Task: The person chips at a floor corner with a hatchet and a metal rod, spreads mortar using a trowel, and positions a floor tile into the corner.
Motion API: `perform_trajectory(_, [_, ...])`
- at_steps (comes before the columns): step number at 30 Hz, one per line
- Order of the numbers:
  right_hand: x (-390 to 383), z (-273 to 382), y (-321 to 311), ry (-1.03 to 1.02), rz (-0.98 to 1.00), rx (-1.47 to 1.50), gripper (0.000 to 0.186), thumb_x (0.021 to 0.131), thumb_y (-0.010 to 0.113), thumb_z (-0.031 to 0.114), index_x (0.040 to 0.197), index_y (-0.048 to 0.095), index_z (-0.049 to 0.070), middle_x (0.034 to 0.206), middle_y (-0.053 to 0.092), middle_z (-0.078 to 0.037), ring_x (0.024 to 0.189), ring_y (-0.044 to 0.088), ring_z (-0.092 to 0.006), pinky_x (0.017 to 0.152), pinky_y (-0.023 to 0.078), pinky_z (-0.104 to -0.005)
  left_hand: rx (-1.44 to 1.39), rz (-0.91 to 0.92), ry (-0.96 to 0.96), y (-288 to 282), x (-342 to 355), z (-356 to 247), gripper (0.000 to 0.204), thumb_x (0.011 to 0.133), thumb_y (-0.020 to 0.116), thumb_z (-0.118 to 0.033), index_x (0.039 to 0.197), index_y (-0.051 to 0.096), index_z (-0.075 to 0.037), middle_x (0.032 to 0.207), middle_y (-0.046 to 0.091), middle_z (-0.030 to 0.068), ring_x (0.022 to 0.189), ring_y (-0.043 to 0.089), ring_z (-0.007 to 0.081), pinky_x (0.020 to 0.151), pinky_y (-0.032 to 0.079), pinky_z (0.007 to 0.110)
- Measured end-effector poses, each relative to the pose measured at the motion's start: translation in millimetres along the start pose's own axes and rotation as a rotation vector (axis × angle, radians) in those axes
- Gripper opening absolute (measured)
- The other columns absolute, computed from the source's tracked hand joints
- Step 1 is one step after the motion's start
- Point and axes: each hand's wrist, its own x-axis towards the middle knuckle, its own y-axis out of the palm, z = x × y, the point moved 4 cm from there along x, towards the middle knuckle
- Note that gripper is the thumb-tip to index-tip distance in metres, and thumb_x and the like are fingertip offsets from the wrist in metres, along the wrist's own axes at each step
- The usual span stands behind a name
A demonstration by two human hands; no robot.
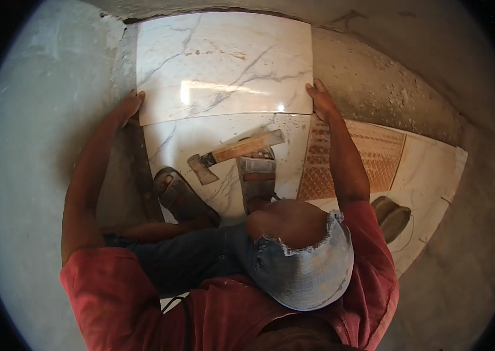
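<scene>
A large white tile [224,64] with grey veins lies against the far wall, its near edge meeting another white tile [165,137] on the floor. My left hand [131,108] grips its left edge, thumb on top. At the right edge my right hand [321,100] holds it likewise, thumb on top and the other fingers down the side. Reddish-brown smears and a bright reflection show on its surface. Nearer to me, a hatchet [233,151] with a wooden handle lies between the held tile and my feet, its metal head to the left.
My sandalled feet [184,198] are on the nearer tile. To the right lies a brown ribbed panel [352,158], then more white tile [428,169] bearing a dark, rounded object [392,217] with a thin cord. Grey walls rise at left [42,146] and behind; rough mortar [370,76] borders the right.
</scene>
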Motion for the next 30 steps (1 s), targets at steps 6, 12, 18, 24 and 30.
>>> perform_trajectory(6, [-32.2, 30.0, 18.6, 0.065, 0.078, -0.117, 0.062, 0.083, 0.058, 0.012, 0.134, 0.023, 0.006, 0.122, 0.045, -0.015, 0.106, 0.049, -0.0227, 0.089, 0.041, -0.0338, 0.012, -0.099, -0.015, -4.5, 1.7, 3.6, 0.055, 0.091, 0.037, -0.037, 0.132, 0.023, -0.003, 0.115, 0.047, 0.0165, 0.084, 0.059, 0.0258, 0.059, 0.055, 0.042])
perform_trajectory(12, [-37.4, 19.0, 9.4, -0.055, 0.154, -0.201, 0.069, 0.075, 0.059, -0.002, 0.134, 0.024, 0.003, 0.12, 0.048, -0.017, 0.106, 0.049, -0.0226, 0.091, 0.038, -0.0308, 0.033, -0.078, 0.009, -5.0, 2.7, 0.1, 0.059, 0.091, 0.037, -0.038, 0.134, 0.019, -0.003, 0.117, 0.045, 0.0183, 0.089, 0.057, 0.0274, 0.06, 0.055, 0.042])
perform_trajectory(18, [-34.8, 9.0, 12.0, 0.048, -0.021, 0.018, 0.055, 0.075, 0.058, 0.002, 0.126, 0.038, 0.002, 0.106, 0.057, -0.016, 0.094, 0.054, -0.0213, 0.083, 0.042, -0.0296, 0.01, -0.038, -0.028, -6.5, -3.5, -0.6, 0.055, 0.091, 0.037, -0.038, 0.132, 0.024, -0.004, 0.114, 0.047, 0.0161, 0.09, 0.056, 0.0261, 0.061, 0.054, 0.042])
perform_trajectory(24, [-29.4, -5.8, 10.8, -0.138, -0.428, -0.227, 0.042, 0.08, 0.058, 0.024, 0.111, 0.05, -0.003, 0.097, 0.058, -0.012, 0.084, 0.055, -0.0198, 0.078, 0.042, -0.0307, 0.092, -0.06, 0.039, -11.5, 2.5, 1.2, 0.047, 0.09, 0.039, -0.035, 0.128, 0.03, -0.008, 0.106, 0.052, 0.0139, 0.082, 0.058, 0.0264, 0.06, 0.054, 0.044])
perform_trajectory(30, [-28.3, -8.7, 10.8, -0.17, -0.534, -0.177, 0.043, 0.08, 0.057, 0.032, 0.098, 0.056, -0.007, 0.095, 0.057, -0.016, 0.087, 0.051, -0.0223, 0.08, 0.039, -0.0323, -0.078, 0.038, -0.07, -6.8, -5.0, 2.6, 0.043, 0.09, 0.042, -0.036, 0.123, 0.037, -0.009, 0.105, 0.053, 0.0118, 0.088, 0.056, 0.0252, 0.065, 0.052, 0.044])
